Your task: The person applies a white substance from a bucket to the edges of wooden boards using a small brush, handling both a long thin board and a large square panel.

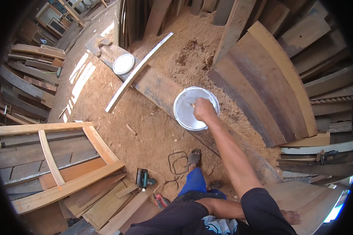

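Observation:
My right hand (204, 109) reaches out over a white bucket (182, 115) that stands on a long dark plank (157, 88) on the sawdust floor. It is closed around a thin stick (192, 105) whose end dips into the pale liquid in the bucket. My left forearm crosses under my right arm at the bottom of the view. My left hand (291, 217) lies flat on a light wooden board (310, 199) at the lower right and holds nothing.
A white round lid (124, 64) and a curved white slat (137, 74) lie on the plank's far end. A wooden frame (59, 156) lies at the left. A green power tool (144, 179), a red tool (161, 200) and a cable (178, 160) sit near my sandalled foot (194, 156). Stacked planks (270, 86) stand at the right.

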Action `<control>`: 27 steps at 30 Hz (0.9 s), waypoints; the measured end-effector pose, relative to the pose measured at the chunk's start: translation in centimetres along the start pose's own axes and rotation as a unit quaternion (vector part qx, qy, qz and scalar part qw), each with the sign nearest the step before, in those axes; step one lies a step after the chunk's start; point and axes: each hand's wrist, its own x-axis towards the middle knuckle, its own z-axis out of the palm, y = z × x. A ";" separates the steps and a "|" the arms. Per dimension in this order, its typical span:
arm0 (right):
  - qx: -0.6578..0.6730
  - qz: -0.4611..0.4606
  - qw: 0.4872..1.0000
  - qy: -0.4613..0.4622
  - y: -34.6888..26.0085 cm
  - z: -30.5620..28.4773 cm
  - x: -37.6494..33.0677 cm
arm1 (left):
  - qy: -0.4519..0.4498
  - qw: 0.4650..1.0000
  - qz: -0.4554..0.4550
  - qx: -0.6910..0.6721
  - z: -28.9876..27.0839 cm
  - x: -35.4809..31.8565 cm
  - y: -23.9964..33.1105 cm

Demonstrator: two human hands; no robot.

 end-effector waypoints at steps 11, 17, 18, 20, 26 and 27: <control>0.100 -0.098 0.989 0.046 0.6 -11.0 -10.1 | 0.071 0.996 -0.054 0.027 3.2 0.7 -1.2; 0.205 -0.203 0.954 0.086 -2.6 -18.0 -18.4 | 0.112 0.973 -0.099 0.174 4.8 -1.5 -3.3; 0.230 -0.213 0.945 0.090 -3.3 -19.2 -20.3 | 0.123 0.964 -0.107 0.209 4.9 -2.0 -3.8; 0.262 -0.228 0.930 0.121 -4.2 -21.4 -25.3 | 0.138 0.940 -0.123 0.288 4.9 -2.2 -4.9; 0.374 -0.274 0.846 0.265 -2.6 -24.8 -41.0 | 0.177 0.821 -0.207 0.502 2.4 0.0 -8.3; 0.371 -0.286 0.830 0.304 -1.8 -24.8 -42.9 | 0.181 0.830 -0.206 0.485 1.8 0.2 -9.1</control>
